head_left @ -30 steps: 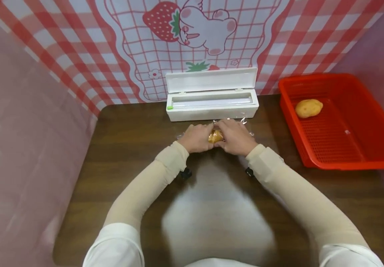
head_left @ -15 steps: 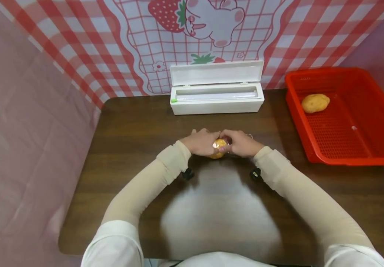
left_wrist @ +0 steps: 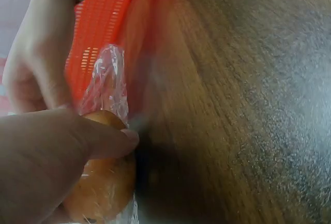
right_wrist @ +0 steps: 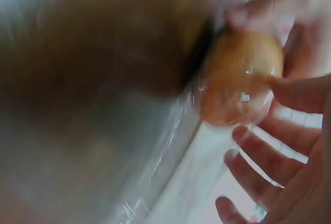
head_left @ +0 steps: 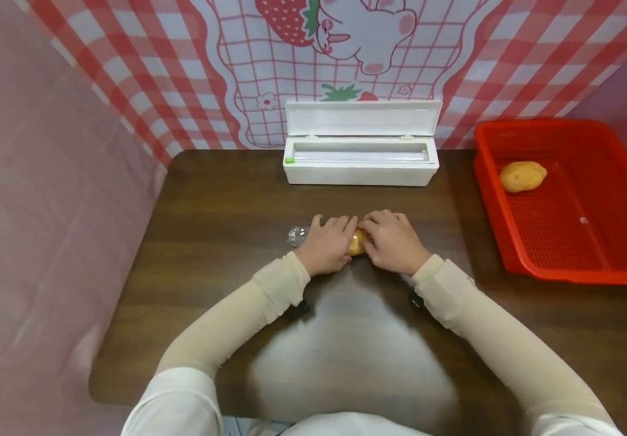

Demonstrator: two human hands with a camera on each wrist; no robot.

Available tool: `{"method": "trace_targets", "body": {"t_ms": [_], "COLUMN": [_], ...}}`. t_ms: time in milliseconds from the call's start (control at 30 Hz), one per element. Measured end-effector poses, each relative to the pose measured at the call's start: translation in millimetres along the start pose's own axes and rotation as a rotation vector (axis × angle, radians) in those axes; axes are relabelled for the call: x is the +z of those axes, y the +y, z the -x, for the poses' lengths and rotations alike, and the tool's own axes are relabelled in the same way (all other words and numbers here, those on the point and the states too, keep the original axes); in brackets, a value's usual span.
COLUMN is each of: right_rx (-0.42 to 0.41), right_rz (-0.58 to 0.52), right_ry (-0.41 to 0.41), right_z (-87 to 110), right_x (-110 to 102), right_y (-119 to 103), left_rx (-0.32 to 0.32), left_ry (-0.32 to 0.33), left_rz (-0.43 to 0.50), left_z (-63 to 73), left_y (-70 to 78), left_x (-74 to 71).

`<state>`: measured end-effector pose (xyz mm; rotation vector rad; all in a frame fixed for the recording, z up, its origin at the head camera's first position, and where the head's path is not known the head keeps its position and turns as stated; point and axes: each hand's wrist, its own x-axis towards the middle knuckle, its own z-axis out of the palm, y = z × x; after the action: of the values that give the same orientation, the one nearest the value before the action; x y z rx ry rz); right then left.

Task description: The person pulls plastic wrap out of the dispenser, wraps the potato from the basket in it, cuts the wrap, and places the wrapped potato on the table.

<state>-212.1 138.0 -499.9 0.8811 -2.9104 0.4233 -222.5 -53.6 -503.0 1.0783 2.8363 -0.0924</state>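
A potato (head_left: pixel 356 242) wrapped in clear cling film lies between the two hands near the table's middle. My left hand (head_left: pixel 325 245) holds its left end; in the left wrist view the thumb (left_wrist: pixel 111 140) lies across the potato. From the right, my right hand (head_left: pixel 395 242) grips the other end. The right wrist view shows its thumb (right_wrist: pixel 302 93) on the wrapped potato (right_wrist: pixel 240 76), index finger close behind and the other fingers spread. Loose cling film (head_left: pixel 297 235) sticks out left of the left hand, and a twisted film end (left_wrist: pixel 109 76) rises near the right hand.
Behind the hands stands a white cling film dispenser (head_left: pixel 361 175), lid up, with a film roll (head_left: pixel 361 156) and a green slider (head_left: pixel 290 160). A red plastic basket (head_left: pixel 515 260) at the right holds a bare potato (head_left: pixel 523 176). A checked cloth (head_left: pixel 172 72) hangs along the back.
Both hands have drawn the potato away from the dispenser, towards the body. The film that stuck out around the hands is gathered closer, with a crumpled end now showing at the left.
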Motion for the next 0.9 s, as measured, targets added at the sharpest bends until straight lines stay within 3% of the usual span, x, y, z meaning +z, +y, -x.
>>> {"method": "trace_targets", "body": {"t_ms": [167,300,500,600,667,733,767,900], "right_rx": [-0.051,-0.019,0.004,-0.022,-0.031,-0.033,-0.037,-0.081], "right_rz": [0.11,0.077,-0.223,-0.351,-0.395,-0.359,-0.308,-0.024], "right_ry": [0.032,-0.003,-0.245,-0.408,-0.474,-0.449,-0.4,-0.126], "right_z": [5.7,-2.2,-24.3,-38.1,-44.0,-44.0,-42.0,-22.5], "right_x": [8,7,-11,-18,-21,-23,-23,-18], "right_y": [-12,-7,11,22,25,24,22,2], "left_rx": [-0.05,-0.059,-0.079,-0.064,-0.049,-0.039,-0.038,-0.053], "left_ry": [-0.019,-0.031,-0.103,-0.107,-0.092,-0.075,-0.074,-0.102], "left_rz": [0.03,0.104,0.232,0.228,0.208,0.198,0.2,0.265], "left_z": [-4.4,-11.4,-19.4,-18.5,-17.5,-17.2,-17.3,-19.2], "left_y": [-3.4,-6.5,-10.0,-12.0,-13.4,-15.5,-16.7,-21.9], "left_x": [3.1,3.0,-3.3,-8.6,-11.2,-12.1,-11.9,-10.9]}}
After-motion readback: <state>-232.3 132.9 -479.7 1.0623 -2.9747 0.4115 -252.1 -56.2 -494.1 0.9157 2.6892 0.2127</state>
